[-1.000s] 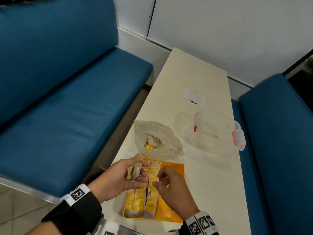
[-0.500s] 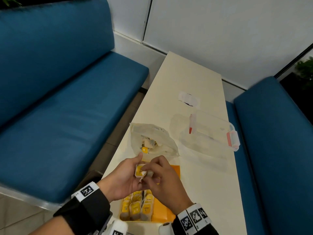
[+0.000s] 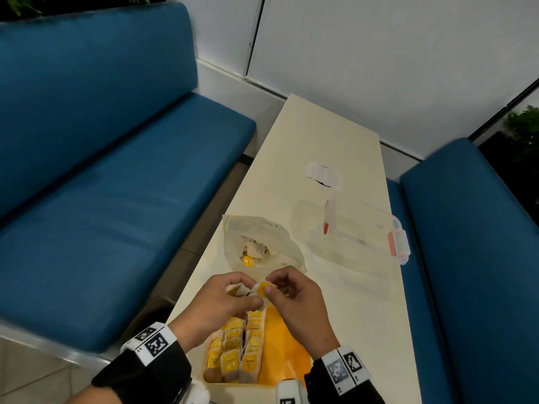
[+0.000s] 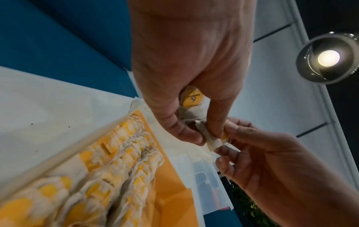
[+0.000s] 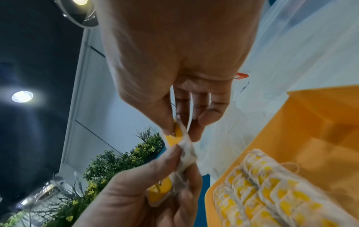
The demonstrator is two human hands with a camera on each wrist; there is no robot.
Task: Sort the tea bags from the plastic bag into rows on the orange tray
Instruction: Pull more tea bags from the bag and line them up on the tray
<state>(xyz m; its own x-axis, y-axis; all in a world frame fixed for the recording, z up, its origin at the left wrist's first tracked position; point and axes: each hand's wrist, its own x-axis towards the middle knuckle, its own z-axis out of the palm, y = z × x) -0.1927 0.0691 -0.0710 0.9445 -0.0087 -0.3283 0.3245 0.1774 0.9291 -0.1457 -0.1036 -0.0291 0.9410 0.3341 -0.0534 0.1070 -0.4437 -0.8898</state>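
Cream table [image 3: 326,135] (narrow) between blue benches [image 3: 116,185], white wall [image 3: 379,53].

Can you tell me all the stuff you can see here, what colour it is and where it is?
tea bags: many, white with yellow tags, in rows on the left of the tray; some more in the plastic bag; a few held in the hands
tray: one, orange, near edge of the table
plastic bag: one, clear, just beyond the tray
box: one, clear with red clips, right of the bag
table: one, cream, between the sofas
sofas: two, blue, either side
left hand: pinches tea bags above the tray
right hand: pinches a tea bag beside it
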